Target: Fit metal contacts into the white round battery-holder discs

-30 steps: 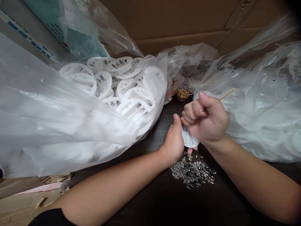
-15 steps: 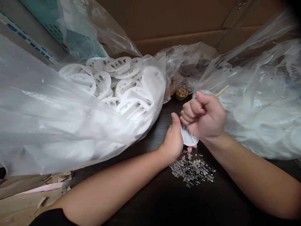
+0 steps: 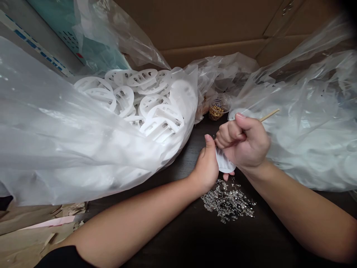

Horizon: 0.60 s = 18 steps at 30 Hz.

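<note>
Here's the left hand (image 3: 205, 167) pinching a white plastic disc (image 3: 224, 163) up against the right hand (image 3: 245, 141), its fingers (image 3: 230, 134) clenched round a wooden stick (image 3: 269, 115) (loose metal pins (image 3: 227, 203) scattered just below)!

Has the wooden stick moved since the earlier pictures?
Yes: against the pile of silver pins, the wooden stick's free end has swung slightly right and down since half a second ago.
</note>
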{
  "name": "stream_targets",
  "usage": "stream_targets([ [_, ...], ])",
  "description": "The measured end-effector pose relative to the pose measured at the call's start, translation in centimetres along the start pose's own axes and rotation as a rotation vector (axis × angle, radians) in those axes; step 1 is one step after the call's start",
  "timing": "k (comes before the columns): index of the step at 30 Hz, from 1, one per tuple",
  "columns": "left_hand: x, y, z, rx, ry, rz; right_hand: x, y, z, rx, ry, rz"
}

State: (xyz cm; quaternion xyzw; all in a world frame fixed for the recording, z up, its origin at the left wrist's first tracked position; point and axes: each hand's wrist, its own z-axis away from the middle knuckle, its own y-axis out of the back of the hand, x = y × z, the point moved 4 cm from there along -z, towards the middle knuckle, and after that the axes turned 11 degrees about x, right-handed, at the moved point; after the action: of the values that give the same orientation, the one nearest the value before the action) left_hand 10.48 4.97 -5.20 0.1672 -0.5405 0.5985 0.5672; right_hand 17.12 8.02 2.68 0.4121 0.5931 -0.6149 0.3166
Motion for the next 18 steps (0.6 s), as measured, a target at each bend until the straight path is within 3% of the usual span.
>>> stream_targets([
  [11, 0.50, -0.09, 0.59, 0.007, -0.030, -0.106, 0.38, 0.02, -0.24, 0.006, -0.128, -0.060],
  [18, 0.38, -0.24, 0.41, -0.035, -0.019, -0.045, -0.04, -0.17, -0.20, -0.093, -0.130, -0.064],
])
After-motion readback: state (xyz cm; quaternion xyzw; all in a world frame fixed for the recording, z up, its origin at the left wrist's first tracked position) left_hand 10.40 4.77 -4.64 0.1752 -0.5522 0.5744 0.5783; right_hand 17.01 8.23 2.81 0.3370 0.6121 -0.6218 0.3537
